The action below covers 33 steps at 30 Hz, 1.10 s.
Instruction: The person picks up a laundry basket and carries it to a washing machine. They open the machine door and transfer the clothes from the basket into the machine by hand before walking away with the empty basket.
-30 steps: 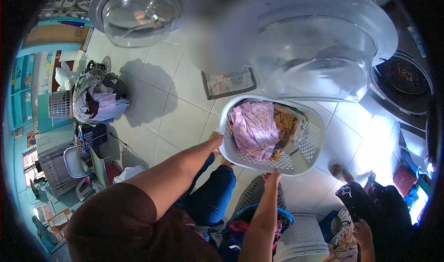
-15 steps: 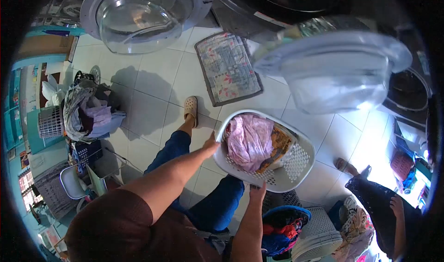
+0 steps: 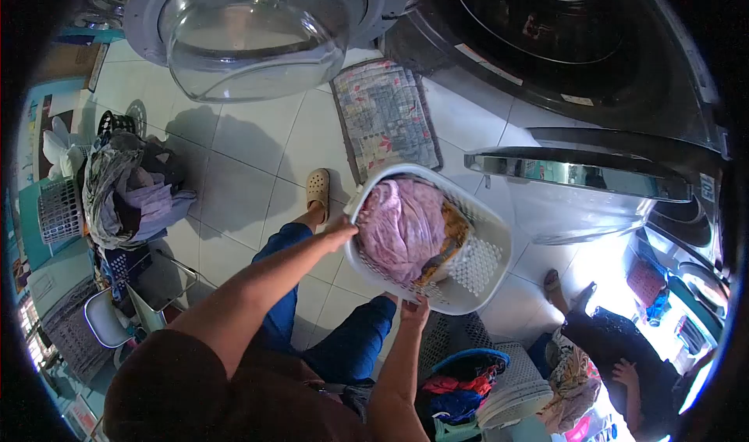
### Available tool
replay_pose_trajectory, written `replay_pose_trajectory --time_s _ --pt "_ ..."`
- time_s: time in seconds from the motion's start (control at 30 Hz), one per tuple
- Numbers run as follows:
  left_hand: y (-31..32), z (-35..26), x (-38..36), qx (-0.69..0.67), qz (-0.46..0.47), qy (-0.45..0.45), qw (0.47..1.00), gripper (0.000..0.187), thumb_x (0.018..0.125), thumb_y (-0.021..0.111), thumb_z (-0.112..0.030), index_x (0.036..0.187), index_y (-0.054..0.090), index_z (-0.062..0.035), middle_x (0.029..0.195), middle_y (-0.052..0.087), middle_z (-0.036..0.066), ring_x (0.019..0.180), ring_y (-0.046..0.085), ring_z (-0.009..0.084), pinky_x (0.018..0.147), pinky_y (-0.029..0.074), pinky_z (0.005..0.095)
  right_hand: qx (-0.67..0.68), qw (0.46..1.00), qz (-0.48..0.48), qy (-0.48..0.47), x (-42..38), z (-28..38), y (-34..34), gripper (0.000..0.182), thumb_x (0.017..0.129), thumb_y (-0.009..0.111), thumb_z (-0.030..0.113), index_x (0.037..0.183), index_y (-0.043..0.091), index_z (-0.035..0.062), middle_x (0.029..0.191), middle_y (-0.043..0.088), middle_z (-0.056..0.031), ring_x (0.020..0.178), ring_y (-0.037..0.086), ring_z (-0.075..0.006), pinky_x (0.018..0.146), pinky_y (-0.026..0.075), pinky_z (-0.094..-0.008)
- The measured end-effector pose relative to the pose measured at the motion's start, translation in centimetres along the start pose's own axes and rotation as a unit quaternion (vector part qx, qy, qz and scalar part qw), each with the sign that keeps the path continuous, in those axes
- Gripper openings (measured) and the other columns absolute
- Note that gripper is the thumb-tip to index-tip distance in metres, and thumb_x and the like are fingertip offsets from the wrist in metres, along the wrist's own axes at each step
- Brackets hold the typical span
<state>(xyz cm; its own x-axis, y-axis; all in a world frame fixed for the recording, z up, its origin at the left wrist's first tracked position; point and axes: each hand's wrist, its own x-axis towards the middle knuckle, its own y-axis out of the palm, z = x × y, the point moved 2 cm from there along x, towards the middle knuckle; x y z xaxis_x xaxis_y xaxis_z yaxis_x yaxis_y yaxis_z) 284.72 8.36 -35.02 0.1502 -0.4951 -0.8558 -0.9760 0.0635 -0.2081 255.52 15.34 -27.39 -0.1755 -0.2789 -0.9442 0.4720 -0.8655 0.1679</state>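
A white plastic laundry basket (image 3: pixel 499 266) hangs over the tiled floor, tilted a little, with a pink patterned cloth (image 3: pixel 402 227) and an orange-brown cloth (image 3: pixel 452 235) inside. My left hand (image 3: pixel 340 233) is closed on its left rim. Lower down, my right hand (image 3: pixel 414 309) is closed on the near rim. Above the basket lies a patchwork mat (image 3: pixel 382 114) on the floor. A front-loading machine (image 3: pixel 507 83) stands at the top, its round opening showing, and a door (image 3: pixel 577 181) stands open right of the basket.
Another open glass door (image 3: pixel 257 44) juts in at upper left. Piled laundry (image 3: pixel 136 188) sits at left, near a metal-framed rack (image 3: pixel 168 286). Stacked baskets (image 3: pixel 511 387) and a blue-rimmed basket of clothes (image 3: pixel 464 387) are at lower right. Another person (image 3: pixel 624 356) in dark clothing is at right.
The basket and both my hands have shifted slightly left and up in view. The right door looks lower and edge-on, and more of the machine's opening shows. The other person's hand is lower.
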Motion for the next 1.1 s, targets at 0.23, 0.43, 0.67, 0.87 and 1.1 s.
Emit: replay_pose_trajectory --time_s 0.23,0.43,0.67,0.87,1.1 --pt "-11.0 -8.2 -4.3 0.073 -0.01 -0.021 0.997 0.023 0.066 0.056 -0.018 0.08 0.056 -0.0006 0.062 0.053 0.009 0.057 0.053 0.0184 0.05 0.042 0.0354 0.052 0.999 0.011 0.0 -1.6 -5.4 5.8 0.016 0.069 0.051 -0.002 0.084 0.047 -0.0003 0.08 0.052 -0.0105 0.074 0.053 -0.0231 0.064 0.046 -0.0355" --pt "-17.9 -7.4 0.9 -0.012 -0.13 0.06 0.99 0.029 0.067 0.053 -0.016 0.09 0.054 0.0012 0.075 0.057 0.01 0.066 0.054 0.0185 0.057 0.043 0.0351 -0.131 0.963 0.137 0.191 -4.0 -12.1 9.3 0.019 0.079 0.05 0.009 0.098 0.049 0.006 0.093 0.054 -0.0113 0.093 0.053 -0.0277 0.08 0.044 -0.0415" --pt "-20.2 -6.0 2.7 -0.009 -0.181 0.003 0.983 0.039 0.069 0.053 -0.017 0.105 0.049 -0.002 0.087 0.058 0.015 0.074 0.057 0.0273 0.066 0.045 0.0398 -0.639 0.545 0.148 -0.522 -17.1 3.5 28.2 0.031 0.082 0.051 0.013 0.111 0.049 0.0012 0.116 0.046 -0.0166 0.109 0.042 -0.0295 0.089 0.033 -0.0418" --pt "-19.9 -4.2 3.7 -0.402 -0.034 -0.053 0.913 0.026 0.074 0.052 -0.024 0.092 0.054 -0.005 0.077 0.056 0.01 0.067 0.054 0.0223 0.063 0.044 0.0352 -0.47 0.336 -0.1 -0.81 -22.1 16.1 42.9 0.045 0.073 0.064 0.026 0.113 0.05 0.0117 0.135 0.021 -0.0208 0.127 0.013 -0.0379 0.099 0.014 -0.0567" --pt "-21.1 -5.1 4.6 -0.354 0.002 -0.053 0.934 0.031 0.072 0.053 -0.036 0.088 0.057 -0.0095 0.077 0.057 0.003 0.072 0.052 0.0191 0.072 0.04 0.0336 -0.409 0.358 -0.075 -0.836 -19.8 18.1 36.9 0.063 0.067 0.065 0.018 0.12 0.033 0.009 0.136 0.01 -0.0252 0.126 0.006 -0.0448 0.099 0.019 -0.0577"
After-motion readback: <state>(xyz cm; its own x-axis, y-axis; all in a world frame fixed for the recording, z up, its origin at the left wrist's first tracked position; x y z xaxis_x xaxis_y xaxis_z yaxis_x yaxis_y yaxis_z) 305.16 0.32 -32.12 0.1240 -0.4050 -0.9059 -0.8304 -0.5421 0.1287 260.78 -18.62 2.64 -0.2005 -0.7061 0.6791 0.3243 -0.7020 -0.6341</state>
